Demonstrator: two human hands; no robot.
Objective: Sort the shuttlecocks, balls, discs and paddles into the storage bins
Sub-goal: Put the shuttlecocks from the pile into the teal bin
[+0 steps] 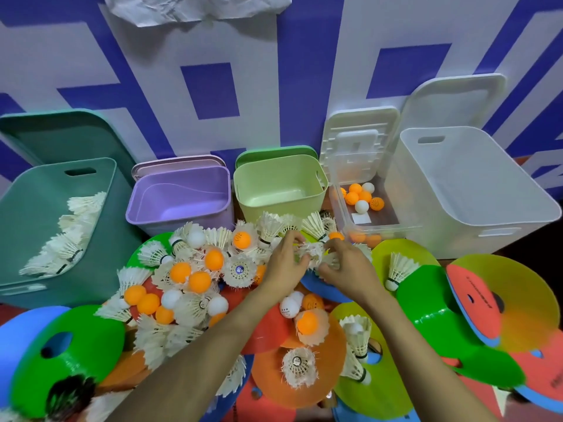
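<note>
While a clump of shuttlecocks (315, 254) is gripped by the left hand (283, 266) and right hand (347, 269), some are already stowed in the teal bin (30, 202) far left, a few balls (355, 188) are boxed just beyond the right hand, and most is left heaped around both.

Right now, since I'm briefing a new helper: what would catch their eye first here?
A heap of white feather shuttlecocks and orange table tennis balls fills the middle, with the left hand and right hand gripping shuttlecocks at its far edge. Bright discs ring it. Behind, the teal bin at far left holds shuttlecocks, and the clear box holds balls.
</note>
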